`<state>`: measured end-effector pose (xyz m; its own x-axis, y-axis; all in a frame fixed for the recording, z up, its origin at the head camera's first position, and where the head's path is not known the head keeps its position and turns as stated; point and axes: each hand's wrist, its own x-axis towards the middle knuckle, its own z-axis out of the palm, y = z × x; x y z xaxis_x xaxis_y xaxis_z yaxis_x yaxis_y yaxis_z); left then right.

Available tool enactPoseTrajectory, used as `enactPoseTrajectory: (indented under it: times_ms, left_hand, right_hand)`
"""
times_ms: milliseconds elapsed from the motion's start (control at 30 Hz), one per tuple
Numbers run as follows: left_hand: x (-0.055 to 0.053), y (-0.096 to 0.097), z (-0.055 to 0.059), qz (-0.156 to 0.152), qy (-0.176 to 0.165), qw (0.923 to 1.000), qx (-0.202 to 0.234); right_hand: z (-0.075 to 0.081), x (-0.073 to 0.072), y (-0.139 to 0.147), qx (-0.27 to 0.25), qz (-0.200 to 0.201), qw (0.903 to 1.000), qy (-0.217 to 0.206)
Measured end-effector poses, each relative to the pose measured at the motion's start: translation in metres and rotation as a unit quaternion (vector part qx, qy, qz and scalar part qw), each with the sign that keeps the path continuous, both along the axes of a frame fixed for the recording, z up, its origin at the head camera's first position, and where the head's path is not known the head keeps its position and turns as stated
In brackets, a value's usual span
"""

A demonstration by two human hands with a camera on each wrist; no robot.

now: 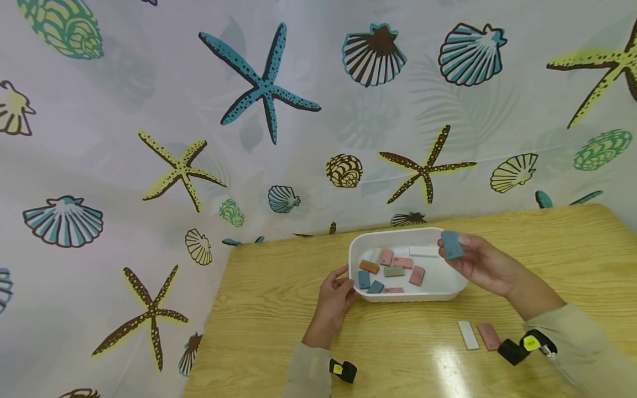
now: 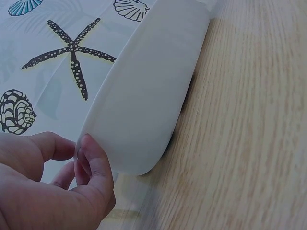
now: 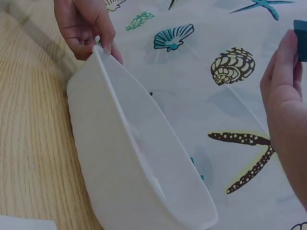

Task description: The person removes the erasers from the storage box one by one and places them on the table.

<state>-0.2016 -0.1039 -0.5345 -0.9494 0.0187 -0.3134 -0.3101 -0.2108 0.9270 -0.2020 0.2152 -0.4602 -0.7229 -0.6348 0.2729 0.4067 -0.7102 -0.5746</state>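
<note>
A blue rectangular block (image 1: 453, 245) is hanging in the air near the right end of a white oblong tub (image 1: 408, 297), its broad face tilting slightly. The right hand (image 1: 485, 268) is holding it up, the fingers pinching the block by its edges. The left hand (image 1: 334, 298) is gripping the tub's left end, its fingers pinching the rim.

Inside the tub, small blocks are lying loosely, mostly toward the left: an orange block (image 1: 369, 266) is sitting among several pink blocks (image 1: 417, 275), and two other blue blocks (image 1: 364, 279) are resting near the front left corner. A long white block (image 1: 424, 251) is lying along the back wall.

In front of the tub, a white slab (image 1: 469, 335) and a pink slab (image 1: 489, 336) are lying side by side, apart, on the wood-grain tabletop (image 1: 259, 309). Behind, a seashell-and-starfish-printed curtain (image 1: 308, 155) is hanging.
</note>
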Motion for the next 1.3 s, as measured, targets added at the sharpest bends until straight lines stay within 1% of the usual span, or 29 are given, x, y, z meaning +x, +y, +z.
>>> enactPoseTrajectory:
  times_ms: [67, 133, 167, 200, 233, 267, 300, 367, 400, 467, 600, 667, 700, 767, 800, 833, 867, 967, 1000, 1100, 1133, 1200, 1233, 1300]
  left_hand:
    - [0.000, 0.000, 0.000, -0.001, 0.001, 1.0000, -0.002]
    - [-0.001, 0.000, -0.001, -0.002, 0.002, 1.0000, -0.004]
    - [-0.001, 0.000, -0.001, -0.002, 0.002, 1.0000, -0.004]
    - [-0.001, 0.001, -0.001, -0.002, 0.001, 1.0000, -0.005]
    - [0.000, 0.001, 0.000, -0.003, 0.001, 1.0000, -0.006]
    - [0.000, 0.001, 0.000, -0.003, 0.000, 1.0000, -0.006]
    - [0.000, 0.001, 0.000, -0.003, 0.000, 1.0000, -0.006]
    - [0.000, 0.000, 0.001, -0.002, -0.001, 1.0000, -0.005]
    - [0.000, 0.000, 0.001, -0.003, 0.000, 1.0000, -0.005]
    - [0.001, 0.000, 0.001, -0.005, 0.003, 1.0000, -0.005]
    - [0.001, 0.000, 0.002, -0.009, 0.008, 0.9999, -0.001]
    - [0.001, 0.000, 0.001, -0.011, 0.009, 0.9999, 0.000]
    - [0.001, 0.000, 0.001, -0.011, 0.008, 0.9999, 0.000]
    - [0.001, 0.000, 0.001, -0.012, 0.005, 0.9999, -0.001]
    - [0.000, 0.000, 0.001, -0.012, 0.005, 0.9999, -0.002]
    - [0.000, 0.001, 0.001, -0.012, 0.005, 0.9999, -0.003]
    - [0.000, 0.001, 0.001, -0.010, 0.003, 0.9999, -0.002]
    - [0.000, 0.001, 0.001, -0.008, 0.005, 0.9999, -0.005]
    - [-0.001, 0.000, 0.000, -0.006, 0.006, 1.0000, -0.005]
    - [-0.001, 0.000, 0.000, -0.004, 0.005, 1.0000, -0.004]
    - [-0.001, 0.000, 0.000, -0.006, 0.007, 0.9999, -0.005]
    - [-0.001, 0.000, 0.000, -0.008, 0.007, 0.9999, -0.003]
    - [0.000, 0.000, 0.000, -0.009, 0.008, 0.9999, -0.004]
    - [0.000, 0.000, 0.000, -0.009, 0.009, 0.9999, -0.003]
  right_hand:
    - [0.004, 0.002, 0.000, 0.048, -0.011, 0.9984, 0.026]
    - [0.008, 0.005, -0.002, 0.105, -0.023, 0.9933, 0.042]
    - [0.010, 0.006, -0.003, 0.141, -0.033, 0.9882, 0.051]
    - [0.013, 0.009, -0.005, 0.184, -0.046, 0.9801, 0.058]
    - [0.016, 0.011, -0.007, 0.235, -0.061, 0.9680, 0.063]
    - [0.019, 0.014, -0.009, 0.292, -0.076, 0.9510, 0.070]
    - [0.022, 0.018, -0.012, 0.349, -0.091, 0.9297, 0.076]
    - [0.028, 0.024, -0.018, 0.454, -0.115, 0.8784, 0.094]
    - [0.030, 0.027, -0.022, 0.496, -0.122, 0.8533, 0.104]
    - [0.034, 0.033, -0.028, 0.558, -0.139, 0.8077, 0.131]
    - [0.037, 0.043, -0.035, 0.632, -0.180, 0.7299, 0.187]
    - [0.038, 0.048, -0.036, 0.664, -0.194, 0.6882, 0.219]
    - [0.038, 0.050, -0.036, 0.678, -0.197, 0.6695, 0.231]
    - [0.037, 0.055, -0.036, 0.701, -0.199, 0.6373, 0.251]
    - [0.037, 0.057, -0.035, 0.709, -0.200, 0.6246, 0.259]
    - [0.036, 0.060, -0.035, 0.715, -0.201, 0.6155, 0.264]
    - [0.034, 0.062, -0.035, 0.721, -0.201, 0.6087, 0.263]
    - [0.027, 0.071, -0.035, 0.729, -0.200, 0.6006, 0.261]
    - [0.024, 0.074, -0.035, 0.731, -0.198, 0.6014, 0.256]
    - [0.014, 0.084, -0.036, 0.733, -0.190, 0.6098, 0.235]
    - [0.011, 0.086, -0.035, 0.736, -0.189, 0.6094, 0.227]
    - [0.004, 0.090, -0.034, 0.744, -0.189, 0.6043, 0.214]
    - [0.000, 0.091, -0.033, 0.745, -0.191, 0.6025, 0.211]
    - [-0.007, 0.093, -0.032, 0.750, -0.195, 0.5958, 0.209]
